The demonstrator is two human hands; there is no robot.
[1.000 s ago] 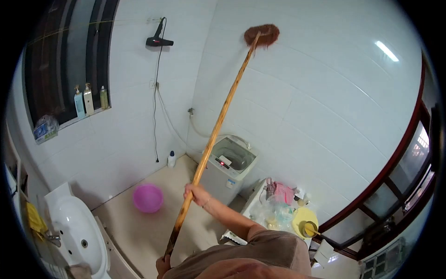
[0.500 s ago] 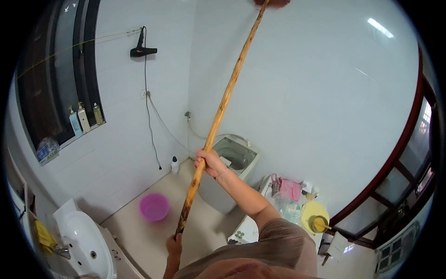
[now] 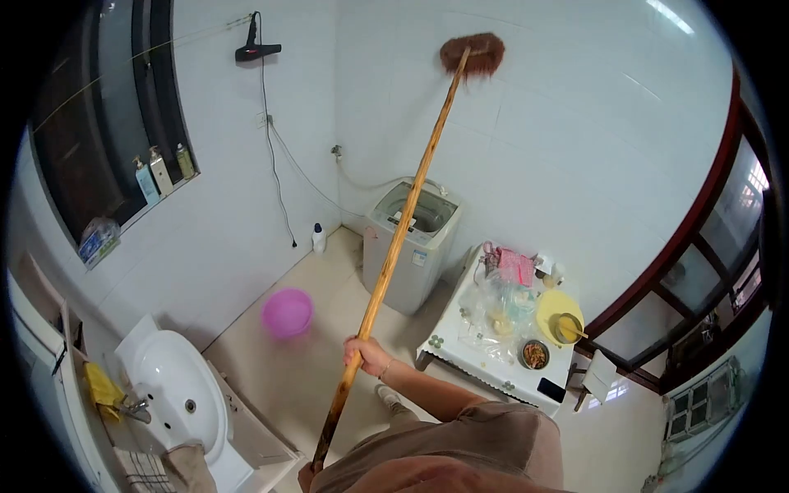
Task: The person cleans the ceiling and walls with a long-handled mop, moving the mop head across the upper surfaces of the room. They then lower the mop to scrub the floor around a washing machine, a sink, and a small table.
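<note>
- The long-handled broom (image 3: 394, 255) is slanting up across the middle of the view, its knotted golden-brown wooden handle (image 3: 443, 115) rising from your two hands and its reddish-brown bristle head (image 3: 486, 54) showing against the upper white tiled wall (image 3: 575, 164); whether the bristles are touching the tiles, you cannot tell.
- Your right hand (image 3: 367, 355), with a thin bracelet at the wrist, is gripping the lower part of the handle, fingers wrapped round it.
- Your left hand (image 3: 306, 475), only partly in view at the bottom, is clasping the handle's dark lower end.
- Your hands are sitting apart along the handle, right above left.
- On the pale beige floor (image 3: 246, 366), a round pink plastic basin (image 3: 288, 314) is lying to the left of the handle, and a white bottle with a dark cap (image 3: 319, 239) is standing near the wall.
- A light grey top-loading washing machine (image 3: 411, 279) is standing open in the corner, the handle crossing in front of it.
- The white-covered table (image 3: 472, 359) is holding a pink cloth (image 3: 516, 267), clear plastic bags (image 3: 485, 316), a round bowl of food (image 3: 535, 355) and a flat black phone (image 3: 551, 389).
- At your left, a yellow cloth (image 3: 103, 388) is hanging beside the white oval sink (image 3: 168, 370).
- A black hair dryer (image 3: 257, 52) is hanging on the left wall.
</note>
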